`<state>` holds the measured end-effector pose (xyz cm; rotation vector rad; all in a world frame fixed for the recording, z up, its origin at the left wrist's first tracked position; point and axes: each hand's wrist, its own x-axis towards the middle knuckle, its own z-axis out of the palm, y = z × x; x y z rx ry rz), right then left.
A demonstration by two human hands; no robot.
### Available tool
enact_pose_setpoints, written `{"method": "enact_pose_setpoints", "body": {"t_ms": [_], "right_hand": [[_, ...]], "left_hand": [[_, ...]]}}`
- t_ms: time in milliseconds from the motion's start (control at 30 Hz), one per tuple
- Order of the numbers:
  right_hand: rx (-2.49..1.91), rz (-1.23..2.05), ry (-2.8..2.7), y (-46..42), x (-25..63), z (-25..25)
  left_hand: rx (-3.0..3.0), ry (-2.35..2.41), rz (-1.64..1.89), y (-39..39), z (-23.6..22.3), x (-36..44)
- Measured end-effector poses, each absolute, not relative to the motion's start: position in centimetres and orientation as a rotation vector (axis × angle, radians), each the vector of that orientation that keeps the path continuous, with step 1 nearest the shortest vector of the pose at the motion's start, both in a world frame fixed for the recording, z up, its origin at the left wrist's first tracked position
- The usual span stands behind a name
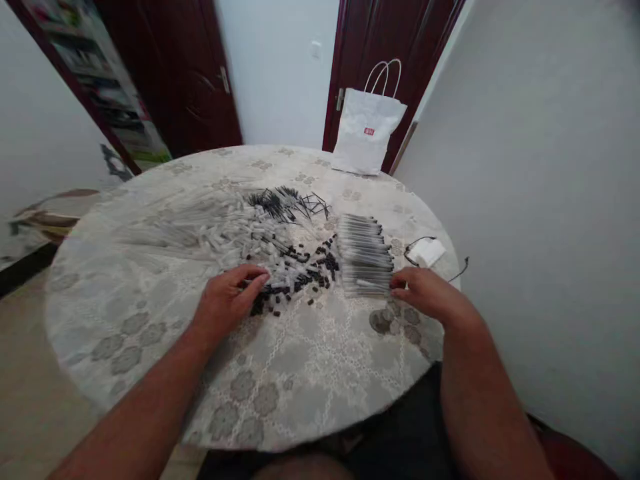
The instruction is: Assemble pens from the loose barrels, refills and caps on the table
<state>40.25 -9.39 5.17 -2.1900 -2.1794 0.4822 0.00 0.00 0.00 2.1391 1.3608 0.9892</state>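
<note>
My left hand (233, 293) is at the near edge of a heap of small white, cap-like pieces (230, 233). Its thumb and forefinger are drawn together in a pinch; what sits between the tips is too small to make out. Small black plugs (315, 272) are scattered just right of those fingers. Pens (365, 250) with clear barrels and dark ends lie side by side in a neat row. At the row's near right corner, my right hand (423, 290) has its fingertips closed on the end of a pen.
Clear tubes (175, 217) spread over the table's left side, and thin black sticks (287, 201) lie behind the heap. A white paper bag (367, 130) stands at the back edge. Right of the pens lie a white box (427, 252) and a dark cord. A wall borders the right.
</note>
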Motion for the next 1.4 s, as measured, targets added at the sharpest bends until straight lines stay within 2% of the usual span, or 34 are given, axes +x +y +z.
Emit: {"method": "enact_pose_setpoints", "body": {"t_ms": [367,900,1400], "right_hand": [[-2.252,0.199,-2.262,-7.9,37.7,3.2],[-2.323,0.098,-2.222,-7.3,37.6,3.1],[-2.039,-0.133,-2.200,-8.0,35.1,4.2]], "left_hand": [[2.582,1.196,0.847,0.6,-1.1,-0.2],[2.719,1.058,0.803,0.5,-1.1,-0.2],[2.724,1.090,0.731,0.2,-0.9,0.1]]}}
